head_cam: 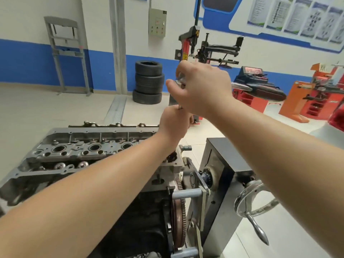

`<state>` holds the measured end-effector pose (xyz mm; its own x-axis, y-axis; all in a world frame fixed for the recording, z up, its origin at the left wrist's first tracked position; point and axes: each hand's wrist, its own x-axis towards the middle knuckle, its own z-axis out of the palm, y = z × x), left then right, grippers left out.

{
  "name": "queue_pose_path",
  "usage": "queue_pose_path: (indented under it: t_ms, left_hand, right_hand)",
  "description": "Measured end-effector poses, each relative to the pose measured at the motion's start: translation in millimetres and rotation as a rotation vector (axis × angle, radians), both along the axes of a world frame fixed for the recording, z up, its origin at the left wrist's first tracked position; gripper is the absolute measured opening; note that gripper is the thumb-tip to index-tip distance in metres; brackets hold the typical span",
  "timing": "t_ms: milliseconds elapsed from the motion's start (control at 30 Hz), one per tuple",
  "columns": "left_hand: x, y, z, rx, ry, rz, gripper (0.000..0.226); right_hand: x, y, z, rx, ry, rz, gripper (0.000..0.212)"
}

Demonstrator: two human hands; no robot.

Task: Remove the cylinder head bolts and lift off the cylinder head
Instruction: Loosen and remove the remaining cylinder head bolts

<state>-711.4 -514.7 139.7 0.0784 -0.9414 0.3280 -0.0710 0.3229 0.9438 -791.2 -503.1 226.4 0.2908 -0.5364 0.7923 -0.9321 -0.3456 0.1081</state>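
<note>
Right hand (202,86) raised above the engine's right end, fingers curled round the top of a metal tool (180,79), thumb pointing left. Left hand (173,123) just below, fingers wrapped round the lower part of the same tool, most of it hidden by both hands; type of tool not clear. Both forearms stretched forward over the engine.

Cylinder head (74,151) seated on the engine block (137,220), cover off, 3 round plug wells in a row along the middle, valve gear on the near side. Toothed flywheel (179,211) at the block's right end, bolted up against the engine stand (221,175). Chrome handwheel (253,200) with a crank handle on the stand's right side.

Farther back: stack of 4 tyres (148,82) against the blue-and-white wall, tyre changer (201,51) behind the hands, red wheel balancer (251,86) and orange machine (312,97) to the right, grey frame (65,54) leaning at the left wall, control box (157,22) and posters (297,15) on the wall.
</note>
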Motion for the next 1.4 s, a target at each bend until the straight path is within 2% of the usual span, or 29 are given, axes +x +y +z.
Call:
queue_pose_path:
  t_ms: [133,233,300,400,500,633,667,833,933,1000,1067,1133,1200,1267,1333,1400]
  left_hand:
    - [9.7,-7.3,0.7,0.031,-0.052,-0.238,0.028]
    - [9.1,-8.2,-2.1,0.013,-0.043,-0.275,0.048]
    - [8.4,-7.7,0.7,0.013,-0.071,-0.254,0.054]
    - [4.5,-3.0,7.2,0.013,-0.143,-0.220,0.057]
    - [8.5,2.5,19.0,0.013,-0.068,-0.275,0.061]
    - [23.1,-0.2,38.4,0.006,0.184,-0.462,0.019]
    - [24.6,-2.3,40.4,0.009,0.187,-0.485,0.020]
    - [8.5,2.5,38.5,0.019,0.163,-0.283,0.048]
    - [-7.9,12.1,30.3,-0.064,0.189,-0.139,0.036]
    - [-6.2,12.9,31.6,-0.062,0.224,-0.084,0.032]
    - [2.4,6.7,38.3,-0.010,0.242,-0.073,0.035]
    - [5.6,0.2,46.6,0.038,0.228,-0.059,0.032]
    - [-2.2,-1.5,50.0,0.029,0.184,-0.026,0.029]
    - [-9.5,-3.3,48.3,0.025,0.156,0.013,0.039]
    - [-9.4,-4.8,45.2,0.040,0.151,0.066,0.042]
    - [-5.6,-1.7,43.0,0.039,0.164,0.109,0.029]
  right_hand:
    - [-26.4,29.0,10.2,0.145,0.179,-0.146,0.054]
    - [-62.9,56.6,20.0,0.239,0.250,-0.336,0.041]
    - [-67.6,75.4,22.7,0.278,0.253,-0.375,0.035]
    - [-46.4,100.5,19.1,0.257,0.317,-0.382,0.035]
    - [-23.0,115.9,15.9,0.178,0.358,-0.352,0.043]
    - [-16.6,110.7,18.8,0.111,0.379,-0.337,0.037]
    - [-18.7,103.7,19.6,0.088,0.376,-0.343,0.035]
    - [-47.4,41.4,21.4,-0.026,0.358,-0.399,0.032]
    - [-67.3,7.7,28.0,0.118,0.199,-0.272,0.030]
    - [-58.6,-6.6,34.0,0.200,0.203,-0.227,0.029]
    - [-40.8,-10.1,40.1,0.279,0.239,-0.274,0.026]
    - [-30.0,-0.5,41.1,0.315,0.280,-0.371,0.014]
    - [-25.0,19.0,36.8,0.260,0.368,-0.429,0.019]
    - [-16.9,37.3,28.1,0.202,0.428,-0.412,0.031]
    - [-13.6,34.5,27.3,0.139,0.419,-0.389,0.029]
    - [-21.4,18.1,30.5,0.053,0.399,-0.341,0.019]
